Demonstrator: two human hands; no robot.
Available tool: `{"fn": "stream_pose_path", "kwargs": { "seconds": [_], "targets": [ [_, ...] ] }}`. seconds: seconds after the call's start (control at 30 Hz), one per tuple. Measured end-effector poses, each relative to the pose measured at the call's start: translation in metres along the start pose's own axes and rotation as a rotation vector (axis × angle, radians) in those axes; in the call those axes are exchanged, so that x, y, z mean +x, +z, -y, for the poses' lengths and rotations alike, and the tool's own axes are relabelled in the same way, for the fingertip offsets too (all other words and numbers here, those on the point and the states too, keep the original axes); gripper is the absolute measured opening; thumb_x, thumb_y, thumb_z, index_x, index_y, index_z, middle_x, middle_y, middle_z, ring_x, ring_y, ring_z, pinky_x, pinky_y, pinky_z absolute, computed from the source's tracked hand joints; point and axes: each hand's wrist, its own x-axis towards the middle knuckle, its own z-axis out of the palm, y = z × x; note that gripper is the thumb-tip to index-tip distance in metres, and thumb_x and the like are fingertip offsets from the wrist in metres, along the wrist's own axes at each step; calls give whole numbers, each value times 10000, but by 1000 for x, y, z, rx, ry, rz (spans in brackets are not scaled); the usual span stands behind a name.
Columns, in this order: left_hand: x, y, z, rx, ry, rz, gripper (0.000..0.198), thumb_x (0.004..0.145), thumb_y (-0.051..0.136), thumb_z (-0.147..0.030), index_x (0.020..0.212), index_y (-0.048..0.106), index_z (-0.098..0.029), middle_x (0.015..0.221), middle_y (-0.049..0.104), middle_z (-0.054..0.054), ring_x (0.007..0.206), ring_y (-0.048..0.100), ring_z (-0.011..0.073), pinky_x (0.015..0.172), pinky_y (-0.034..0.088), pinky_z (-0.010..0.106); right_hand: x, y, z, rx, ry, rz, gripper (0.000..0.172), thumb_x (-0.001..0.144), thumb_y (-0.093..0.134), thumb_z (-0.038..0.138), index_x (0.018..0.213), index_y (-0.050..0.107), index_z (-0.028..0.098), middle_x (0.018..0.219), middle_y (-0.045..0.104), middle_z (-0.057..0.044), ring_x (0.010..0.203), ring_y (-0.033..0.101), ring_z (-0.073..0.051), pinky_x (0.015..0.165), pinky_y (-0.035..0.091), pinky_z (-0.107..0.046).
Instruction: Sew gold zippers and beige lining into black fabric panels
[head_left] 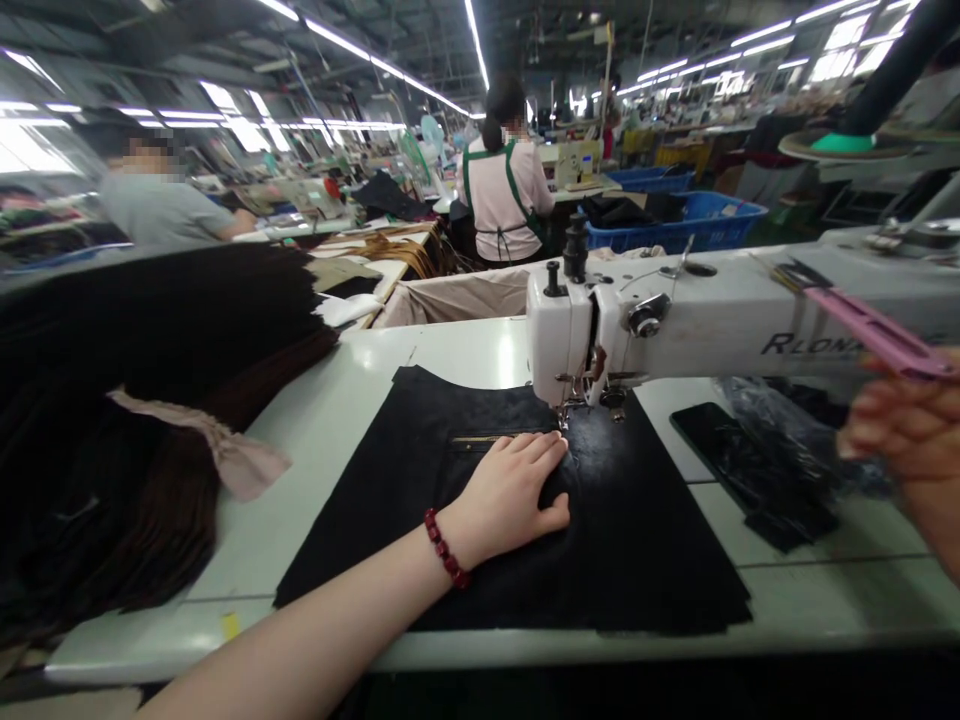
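My left hand [506,495] lies flat on a black fabric panel [645,520], just in front of the presser foot [564,412] of a white industrial sewing machine [645,320]. A gold zipper [476,440] runs across the panel, with its left part showing beside my fingers. A red bead bracelet [446,548] circles my left wrist. At the right edge, my right hand [911,440] is raised above the table, gripping pink-handled scissors [870,325]. The scissors' dark blades point toward the machine arm.
A large stack of dark fabric pieces [142,400] with a pink strip lies at the left. A black phone [724,455] and dark plastic [787,430] sit right of the machine. Beyond are co-workers, other sewing tables and blue crates [675,225].
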Motion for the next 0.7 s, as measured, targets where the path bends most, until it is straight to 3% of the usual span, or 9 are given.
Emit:
{"fn": "stream_pose_path", "kwargs": {
  "seconds": [0.03,0.07,0.1,0.17,0.23,0.3,0.57,0.7],
  "targets": [
    [0,0,0,-2,-1,-1,528,833,602,-342,1331,517,-186,1366,564,81,1195,540,265,1008,438,412,-11,13,5,189,92,-24,713,984,75,509,1065,755,307,1065,729,-149,747,687,-271,595,485,-410],
    [-1,1,1,-5,0,1,527,833,601,-339,1330,517,-183,1369,562,80,1199,537,264,1008,438,410,-20,29,10,286,118,143,579,995,202,490,1083,744,308,1050,737,-132,761,699,-258,646,537,-393],
    [-1,1,1,-10,2,2,529,833,600,-338,1331,515,-181,1371,561,80,1203,536,262,1008,440,410,-27,48,16,294,86,288,430,987,345,451,1115,726,297,1086,731,-110,853,704,-252,744,567,-389],
    [-1,3,2,-24,6,2,536,834,602,-342,1337,511,-180,1376,558,84,1213,533,263,1009,442,415,-31,88,24,252,-147,499,347,980,425,348,1204,672,253,1231,674,-85,1102,641,-234,971,518,-411],
    [-2,4,4,-40,2,-2,545,836,604,-350,1345,508,-182,1389,548,93,1229,525,270,1018,439,429,-26,120,25,165,-276,541,344,981,429,280,1247,640,227,1290,641,-71,1189,595,-198,1050,470,-400],
    [-3,6,6,-60,-5,-9,546,833,609,-351,1345,514,-185,1404,538,96,1246,516,278,1035,429,444,-18,140,21,91,-331,542,349,981,428,252,1262,630,210,1307,630,-72,1211,580,-183,1066,458,-389],
    [-5,11,11,-155,3,-18,482,858,567,-332,1299,557,-141,1436,516,87,1346,456,214,1178,336,347,-14,143,13,-68,-451,568,377,988,420,224,1325,577,157,1364,583,-102,1231,569,-190,1043,481,-368],
    [-4,10,10,-144,-5,-11,484,847,576,-349,1288,573,-152,1430,523,82,1331,476,227,1179,344,353,-15,146,14,-107,-504,555,377,988,409,200,1312,578,112,1357,584,-122,1222,576,-195,1031,490,-359]
  ]
}}
